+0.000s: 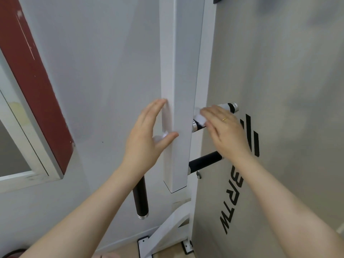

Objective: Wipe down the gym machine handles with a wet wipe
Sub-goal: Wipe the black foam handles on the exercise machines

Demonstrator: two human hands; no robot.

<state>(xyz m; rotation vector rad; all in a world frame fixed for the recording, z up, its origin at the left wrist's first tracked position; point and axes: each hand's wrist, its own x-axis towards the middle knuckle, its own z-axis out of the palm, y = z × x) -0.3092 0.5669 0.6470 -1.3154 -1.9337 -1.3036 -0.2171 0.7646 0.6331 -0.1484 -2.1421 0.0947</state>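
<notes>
Step in hand, upper handle wipe: your right hand presses the wet wipe against the upper black handle with fingers fairly straight, your left hand, released, steadies the white post; next, likely the lower handle.

The wet wipe is a small white crumpled wad, pressed against the upper handle close to where that bar meets the white post. This handle is a black bar with chrome bands and a chrome end cap, sticking out sideways. Below it, a second black handle juts out the same way. A third black handle with a chrome tip hangs lower, on the post's other side.
</notes>
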